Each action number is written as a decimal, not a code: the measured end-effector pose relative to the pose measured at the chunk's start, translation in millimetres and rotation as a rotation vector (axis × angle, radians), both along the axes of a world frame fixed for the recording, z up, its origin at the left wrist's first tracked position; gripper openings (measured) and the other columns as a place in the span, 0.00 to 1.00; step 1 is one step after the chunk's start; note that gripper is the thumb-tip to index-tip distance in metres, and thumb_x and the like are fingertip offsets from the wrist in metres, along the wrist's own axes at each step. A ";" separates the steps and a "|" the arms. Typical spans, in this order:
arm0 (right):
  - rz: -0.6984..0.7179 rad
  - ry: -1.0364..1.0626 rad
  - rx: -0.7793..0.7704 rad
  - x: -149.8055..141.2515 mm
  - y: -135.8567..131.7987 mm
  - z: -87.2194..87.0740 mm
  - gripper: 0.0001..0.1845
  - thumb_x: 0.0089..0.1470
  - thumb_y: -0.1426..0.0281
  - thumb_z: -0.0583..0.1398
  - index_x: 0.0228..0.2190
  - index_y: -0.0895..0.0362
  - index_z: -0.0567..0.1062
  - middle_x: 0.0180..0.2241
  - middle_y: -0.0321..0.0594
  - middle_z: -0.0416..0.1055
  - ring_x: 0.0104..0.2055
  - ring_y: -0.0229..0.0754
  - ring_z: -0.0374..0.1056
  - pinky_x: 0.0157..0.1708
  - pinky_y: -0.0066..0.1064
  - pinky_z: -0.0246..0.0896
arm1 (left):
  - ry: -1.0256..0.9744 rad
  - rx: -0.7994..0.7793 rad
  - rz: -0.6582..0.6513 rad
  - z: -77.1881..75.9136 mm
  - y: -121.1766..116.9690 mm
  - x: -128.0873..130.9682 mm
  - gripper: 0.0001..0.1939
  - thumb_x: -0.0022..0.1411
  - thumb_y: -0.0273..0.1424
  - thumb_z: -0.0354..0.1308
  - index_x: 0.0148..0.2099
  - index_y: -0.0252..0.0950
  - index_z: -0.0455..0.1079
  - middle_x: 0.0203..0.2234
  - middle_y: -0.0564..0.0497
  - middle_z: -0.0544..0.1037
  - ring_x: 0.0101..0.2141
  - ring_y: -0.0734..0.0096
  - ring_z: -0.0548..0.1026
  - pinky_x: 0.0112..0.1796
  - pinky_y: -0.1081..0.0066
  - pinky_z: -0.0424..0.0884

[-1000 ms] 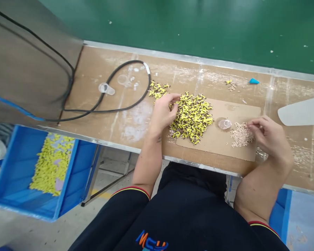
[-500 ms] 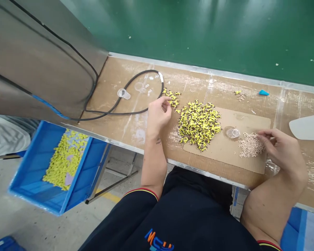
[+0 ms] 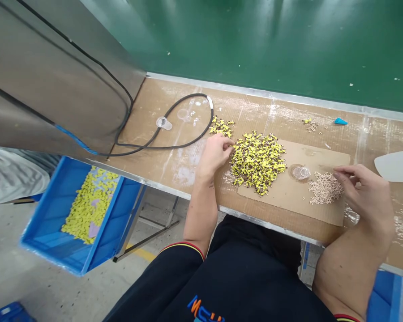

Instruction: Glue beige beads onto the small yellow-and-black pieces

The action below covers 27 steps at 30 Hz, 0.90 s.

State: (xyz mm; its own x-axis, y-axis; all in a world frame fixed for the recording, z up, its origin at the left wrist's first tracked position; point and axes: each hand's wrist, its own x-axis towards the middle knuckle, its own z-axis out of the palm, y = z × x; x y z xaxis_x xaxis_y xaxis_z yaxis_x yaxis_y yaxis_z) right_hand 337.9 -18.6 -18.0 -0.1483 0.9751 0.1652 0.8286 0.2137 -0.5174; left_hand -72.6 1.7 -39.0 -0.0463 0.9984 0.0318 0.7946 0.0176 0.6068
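Note:
My left hand is at the left edge of a large pile of small yellow-and-black pieces. Its thumb and forefinger are closed in a pinch, and whatever lies between them is too small to make out. Beyond that hand lies a smaller group of yellow-and-black pieces. My right hand rests by the right side of a heap of tiny pale pink pieces, fingertips pinched together at its edge. A small clear cup stands on the cardboard sheet between the two piles.
A black cable loops over the table's left part near clear plastic cups. At the back right lie a blue cone-shaped piece and a few loose bits. A blue crate holding yellow pieces stands below left.
My left hand has moved right and a little nearer, from beside the small group to the large pile's edge. My right hand stays by the pink heap. The view has shifted slightly.

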 end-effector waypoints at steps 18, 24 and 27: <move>0.007 0.102 0.362 -1.9 4.4 -7.2 0.05 0.60 0.70 0.65 0.35 0.56 0.83 0.33 0.41 0.82 0.29 0.39 0.76 0.27 0.28 0.68 | -0.103 0.157 -0.013 4.7 -3.5 6.0 0.06 0.63 0.23 0.55 0.38 0.36 0.72 0.35 0.48 0.81 0.36 0.69 0.76 0.41 0.67 0.72; 0.004 0.126 0.398 -2.8 4.6 -9.0 0.05 0.60 0.70 0.66 0.35 0.55 0.84 0.32 0.42 0.83 0.32 0.41 0.78 0.29 0.30 0.70 | -0.182 0.190 0.087 5.8 -2.1 -0.4 0.06 0.61 0.23 0.56 0.39 0.36 0.74 0.34 0.49 0.81 0.33 0.70 0.75 0.37 0.68 0.70; -0.003 0.134 0.390 -2.5 4.5 -9.6 0.05 0.60 0.68 0.65 0.34 0.54 0.84 0.32 0.41 0.83 0.30 0.41 0.78 0.28 0.31 0.70 | -0.212 0.153 0.122 4.7 -1.0 -6.3 0.07 0.61 0.23 0.56 0.39 0.36 0.74 0.33 0.50 0.80 0.30 0.72 0.72 0.35 0.69 0.69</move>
